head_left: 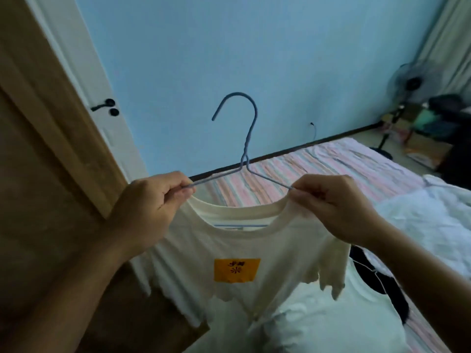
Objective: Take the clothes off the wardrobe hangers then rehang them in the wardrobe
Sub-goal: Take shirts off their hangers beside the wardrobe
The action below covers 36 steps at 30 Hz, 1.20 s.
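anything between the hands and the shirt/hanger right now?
No. The left hand and right hand already pinch the blue hanger and the cream shirt at its shoulders.

No text can be read. The cream short-sleeved cotton t-shirt (pixel 244 250), below and between the two hands, bears an orange rectangular patch (pixel 236 270) with small dark red marks and a flower-like sign, too blurred to make out.

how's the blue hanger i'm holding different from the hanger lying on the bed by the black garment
The blue hanger is held upright in the air by both hands, inside the cream t-shirt; the white hanger lies flat on the bed. One is blue, the other white. Both look like thin wire.
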### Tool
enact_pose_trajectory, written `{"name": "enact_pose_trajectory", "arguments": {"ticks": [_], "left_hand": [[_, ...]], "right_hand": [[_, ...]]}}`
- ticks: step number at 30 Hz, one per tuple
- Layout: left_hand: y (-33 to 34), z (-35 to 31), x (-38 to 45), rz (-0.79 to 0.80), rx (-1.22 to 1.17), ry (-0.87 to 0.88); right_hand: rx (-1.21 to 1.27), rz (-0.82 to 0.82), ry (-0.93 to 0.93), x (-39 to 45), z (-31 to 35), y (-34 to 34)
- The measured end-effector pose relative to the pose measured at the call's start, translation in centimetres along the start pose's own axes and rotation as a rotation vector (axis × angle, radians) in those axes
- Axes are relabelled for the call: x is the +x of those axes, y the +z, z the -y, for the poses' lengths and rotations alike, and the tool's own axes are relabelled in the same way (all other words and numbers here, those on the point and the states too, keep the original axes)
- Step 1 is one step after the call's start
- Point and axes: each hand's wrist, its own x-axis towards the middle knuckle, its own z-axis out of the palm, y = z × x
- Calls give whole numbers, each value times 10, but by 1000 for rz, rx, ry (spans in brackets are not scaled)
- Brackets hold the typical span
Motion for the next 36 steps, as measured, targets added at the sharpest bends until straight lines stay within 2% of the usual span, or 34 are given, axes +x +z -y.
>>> {"name": "enact_pose_trajectory", "arguments": {"ticks": [10, 17, 28, 36], "left_hand": [[75, -21, 30, 197, 63, 361], [150, -36, 46, 352, 57, 465], [354, -44, 77, 793, 165, 397], [504, -44, 98, 912, 162, 279]], "right_hand": [[-83, -168, 308, -106, -7, -9], [-90, -228, 513, -165, -27, -6], [-97, -44, 902, -216, -149, 33], [-5, 5, 1109, -235, -291, 47]]}}
